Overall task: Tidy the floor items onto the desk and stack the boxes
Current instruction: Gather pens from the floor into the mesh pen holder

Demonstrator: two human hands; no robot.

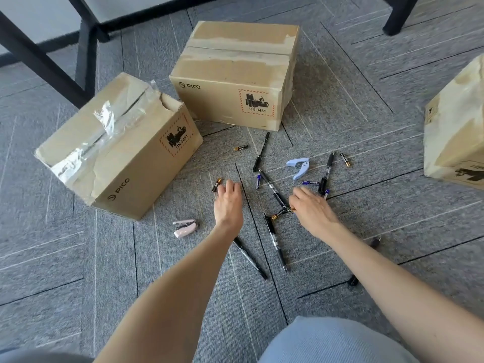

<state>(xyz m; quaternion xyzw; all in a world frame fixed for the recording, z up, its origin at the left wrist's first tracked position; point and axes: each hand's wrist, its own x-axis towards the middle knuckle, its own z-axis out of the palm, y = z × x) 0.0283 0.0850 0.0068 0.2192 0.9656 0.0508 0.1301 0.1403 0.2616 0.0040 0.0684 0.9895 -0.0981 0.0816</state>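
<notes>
Your left hand (227, 203) is relaxed, fingers stretched out and holding nothing, with its fingertips just beside a black-and-gold battery (216, 185). Your right hand (313, 210) is curled down over the tangle, thumb and forefinger at the end of a gold-tipped battery (279, 214). I cannot tell whether they have closed on it.

That battery lies against a far gel pen (271, 188) and a near gel pen (276, 242). Drag it sideways and you will likely roll both and spread the pile. The battery at your left fingertips is round too, so a clumsy nudge could send it towards the torn PICO box (117, 150) left of that hand.

Your left forearm hides part of a black marker (250, 258), and a pink stapler (184, 227) sits left of that wrist. Both are easy to miss. Scoop too many slim pieces at once and some may slip out on the way up to the desk, of which only the black legs (47, 61) show beyond the boxes.
</notes>
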